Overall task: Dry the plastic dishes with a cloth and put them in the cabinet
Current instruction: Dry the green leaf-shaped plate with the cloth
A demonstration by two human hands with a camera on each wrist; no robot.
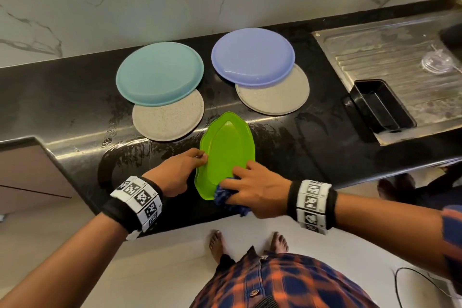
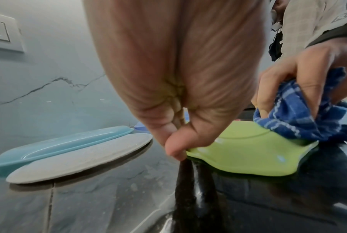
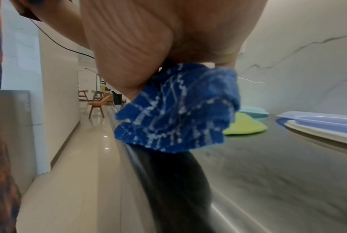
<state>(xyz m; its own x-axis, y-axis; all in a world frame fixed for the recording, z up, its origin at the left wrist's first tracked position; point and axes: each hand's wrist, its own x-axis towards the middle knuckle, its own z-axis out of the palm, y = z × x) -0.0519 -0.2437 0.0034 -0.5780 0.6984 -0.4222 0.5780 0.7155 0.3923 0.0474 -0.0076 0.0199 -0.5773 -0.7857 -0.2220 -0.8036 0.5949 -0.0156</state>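
Green scalloped tray (image 1: 225, 155), checked cloth (image 1: 226, 194)

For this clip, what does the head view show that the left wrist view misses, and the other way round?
Only the head view: the purple plate, the black tray on the steel drainboard, both wristbands.
Only the left wrist view: a wall socket and the left thumb pinching the rim.
Both: the green dish, left hand, right hand with the blue cloth, the teal plate.

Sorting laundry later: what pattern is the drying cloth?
Blue cloth with thin white check lines, clearest from the left wrist.
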